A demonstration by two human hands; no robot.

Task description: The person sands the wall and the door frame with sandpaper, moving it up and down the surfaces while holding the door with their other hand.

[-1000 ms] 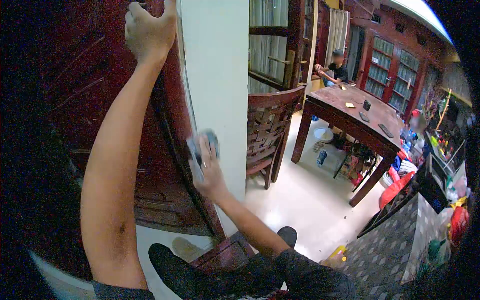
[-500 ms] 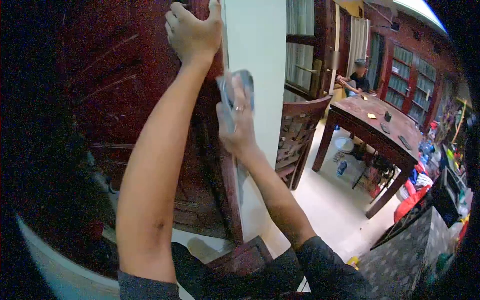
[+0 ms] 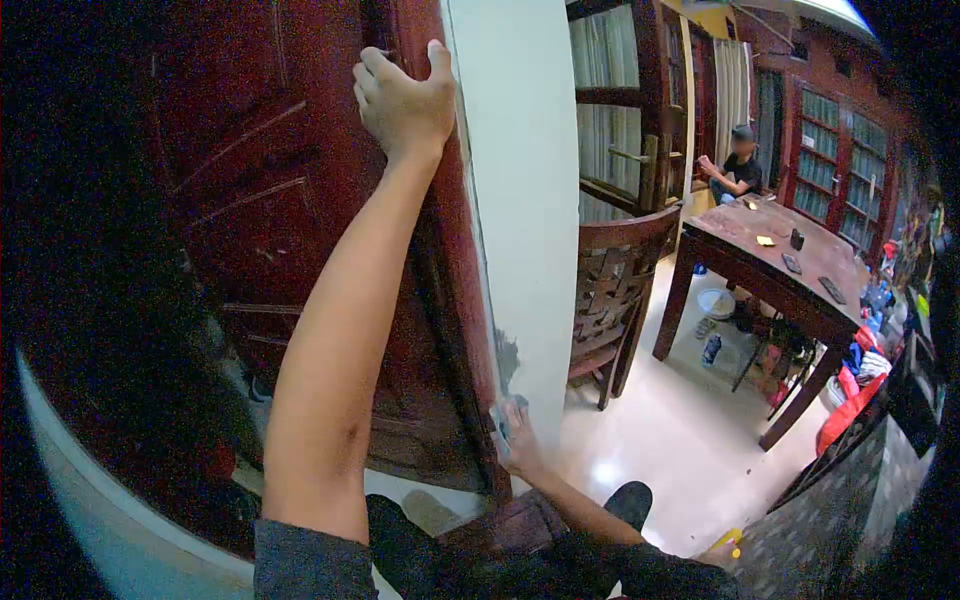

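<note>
Grey-blue pad [image 3: 500, 420] lies under the right grip [image 3: 517, 430], held by its fingers, its edge showing on the left side of them, low where the red-brown door frame [image 3: 457, 262] meets the white wall [image 3: 520, 200]. Higher up, the left grip [image 3: 408, 100] clasps that door frame with curled fingers and spread thumb. A chair [image 3: 612, 285] stands near the desk [image 3: 745, 228].

One table [image 3: 725, 222], one chair [image 3: 628, 234], apparently two phones [image 3: 832, 290].
</note>
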